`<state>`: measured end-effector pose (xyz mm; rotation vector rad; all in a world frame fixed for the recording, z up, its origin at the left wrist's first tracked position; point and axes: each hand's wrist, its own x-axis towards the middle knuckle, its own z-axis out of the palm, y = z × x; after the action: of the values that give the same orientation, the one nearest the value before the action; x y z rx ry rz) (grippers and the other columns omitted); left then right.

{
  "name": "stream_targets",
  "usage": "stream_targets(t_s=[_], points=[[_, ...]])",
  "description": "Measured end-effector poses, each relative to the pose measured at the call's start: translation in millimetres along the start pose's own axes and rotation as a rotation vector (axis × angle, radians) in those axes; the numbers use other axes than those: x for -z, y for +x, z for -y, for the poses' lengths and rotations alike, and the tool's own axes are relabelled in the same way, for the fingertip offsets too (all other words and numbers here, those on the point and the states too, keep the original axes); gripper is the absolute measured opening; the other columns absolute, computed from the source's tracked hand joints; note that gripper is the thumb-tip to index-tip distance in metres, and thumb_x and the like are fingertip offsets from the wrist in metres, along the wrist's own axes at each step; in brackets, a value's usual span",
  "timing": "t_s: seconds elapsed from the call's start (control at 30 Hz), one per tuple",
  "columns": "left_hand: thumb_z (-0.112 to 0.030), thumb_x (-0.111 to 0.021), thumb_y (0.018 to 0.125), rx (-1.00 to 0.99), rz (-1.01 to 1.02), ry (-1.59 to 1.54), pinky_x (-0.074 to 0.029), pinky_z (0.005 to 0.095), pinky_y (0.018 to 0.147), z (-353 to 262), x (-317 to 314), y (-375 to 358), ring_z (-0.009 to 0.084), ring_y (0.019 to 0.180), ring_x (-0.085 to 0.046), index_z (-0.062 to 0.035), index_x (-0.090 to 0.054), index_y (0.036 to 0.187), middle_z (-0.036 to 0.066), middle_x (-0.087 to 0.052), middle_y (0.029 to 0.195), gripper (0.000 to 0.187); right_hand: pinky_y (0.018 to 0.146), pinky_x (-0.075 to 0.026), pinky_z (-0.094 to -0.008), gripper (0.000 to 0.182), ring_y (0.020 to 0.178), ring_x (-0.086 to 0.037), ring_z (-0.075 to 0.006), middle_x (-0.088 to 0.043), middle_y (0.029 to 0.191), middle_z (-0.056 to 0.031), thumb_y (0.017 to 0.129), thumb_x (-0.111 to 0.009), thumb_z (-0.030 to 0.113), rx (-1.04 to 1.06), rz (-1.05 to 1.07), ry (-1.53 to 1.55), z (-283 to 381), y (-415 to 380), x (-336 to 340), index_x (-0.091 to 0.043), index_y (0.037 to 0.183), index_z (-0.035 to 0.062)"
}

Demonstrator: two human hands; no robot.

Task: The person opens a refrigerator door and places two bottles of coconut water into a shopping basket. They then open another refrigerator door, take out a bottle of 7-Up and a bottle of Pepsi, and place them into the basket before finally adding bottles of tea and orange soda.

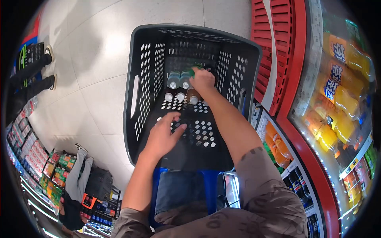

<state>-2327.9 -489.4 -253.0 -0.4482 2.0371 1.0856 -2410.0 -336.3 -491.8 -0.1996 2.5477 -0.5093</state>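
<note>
A deep, dark grey shopping basket (133,95) with perforated walls stands in front of me. Inside it, my right hand (203,81) reaches to the far end, its fingers closed around a green bottle (192,72) that is mostly hidden by the hand. Beside that hand lie two clear bottles (173,81) with their caps toward me. Nearer to me is a row of white-capped bottles (181,96), the rightmost one brownish (193,97). My left hand (163,133) hovers over the near part of the basket, thumb and fingers apart, holding nothing.
A red-edged drinks shelf (283,115) with orange and yellow bottles (337,95) runs along my right. Blue supports (210,190) show under the basket's near end. At left are another person's legs (31,75), a second person (75,198), a black basket (100,183) and stocked shelves.
</note>
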Motion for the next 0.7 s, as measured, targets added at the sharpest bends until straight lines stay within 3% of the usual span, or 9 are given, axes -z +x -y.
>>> stream_targets(t_s=[0.1, 0.27, 0.37, 0.43, 0.53, 0.6, 0.7], points=[[-0.021, -0.068, 0.09, 0.0, 0.004, -0.013, -0.05, 0.0388, 0.088, 9, -1, -7, 0.0324, 0.105, -0.066, -0.0034, -0.056, 0.118, 0.017, -0.067, 0.109, 0.035, 0.082, -0.055, -0.0429, 0.043, 0.092, -0.069, -0.0324, -0.071, 0.097, -0.0147, 0.077, -0.07, 0.026, -0.195, 0.238, -0.086, -14, 12, -12, -0.065, 0.12, 0.0193], [-0.021, -0.067, 0.09, 0.098, 0.054, -0.016, -0.051, 0.0388, 0.082, 11, 1, -6, 0.0331, 0.095, -0.068, -0.004, -0.057, 0.118, 0.016, -0.07, 0.099, 0.034, 0.085, -0.054, -0.0434, 0.041, 0.102, -0.067, -0.0316, -0.07, 0.098, -0.0158, 0.082, -0.07, 0.032, -0.182, 0.197, -0.057, -24, 27, -28, -0.064, 0.12, 0.0176], [-0.025, -0.067, 0.089, 0.067, 0.036, -0.006, -0.052, 0.0402, 0.076, 12, -4, -1, 0.0353, 0.085, -0.068, -0.005, -0.058, 0.118, 0.015, -0.07, 0.096, 0.036, 0.078, -0.057, -0.0404, 0.028, 0.091, -0.071, -0.0311, -0.072, 0.095, -0.0143, 0.078, -0.074, 0.028, -0.206, 0.195, -0.068, -13, 25, -26, -0.069, 0.097, 0.0096], [-0.025, -0.067, 0.089, 0.071, 0.045, 0.003, -0.052, 0.0398, 0.074, 5, -3, 0, 0.034, 0.082, -0.068, -0.005, -0.059, 0.117, 0.014, -0.07, 0.097, 0.036, 0.079, -0.057, -0.0409, 0.035, 0.093, -0.07, -0.0324, -0.072, 0.098, -0.0164, 0.079, -0.073, 0.029, -0.246, 0.247, -0.016, -5, 19, -22, -0.066, 0.105, 0.0063], [-0.021, -0.065, 0.09, 0.084, 0.085, -0.021, -0.051, 0.0342, 0.073, -4, -5, 2, 0.0249, 0.082, -0.07, -0.0039, -0.058, 0.118, 0.012, -0.07, 0.092, 0.033, 0.08, -0.057, -0.0421, 0.047, 0.096, -0.07, -0.0341, -0.071, 0.099, -0.0194, 0.081, -0.07, 0.029, -0.319, 0.29, 0.079, 7, 7, -7, -0.058, 0.117, 0.0013], [-0.021, -0.065, 0.091, 0.046, 0.089, 0.014, -0.051, 0.034, 0.072, -9, -8, 3, 0.0248, 0.082, -0.07, -0.0038, -0.058, 0.118, 0.011, -0.07, 0.091, 0.033, 0.081, -0.056, -0.0442, 0.056, 0.095, -0.07, -0.0358, -0.071, 0.098, -0.0224, 0.084, -0.067, 0.029, -0.334, 0.302, 0.128, 17, -7, 10, -0.049, 0.127, -0.0034], [-0.023, -0.064, 0.091, -0.019, 0.108, 0.046, -0.052, 0.0352, 0.074, -23, -12, 4, 0.0274, 0.083, -0.07, -0.004, -0.058, 0.117, 0.012, -0.07, 0.092, 0.033, 0.083, -0.056, -0.0445, 0.049, 0.094, -0.069, -0.037, -0.07, 0.097, -0.0231, 0.083, -0.065, 0.028, -0.285, 0.336, 0.153, 29, -34, 28, -0.056, 0.121, -0.0022]])
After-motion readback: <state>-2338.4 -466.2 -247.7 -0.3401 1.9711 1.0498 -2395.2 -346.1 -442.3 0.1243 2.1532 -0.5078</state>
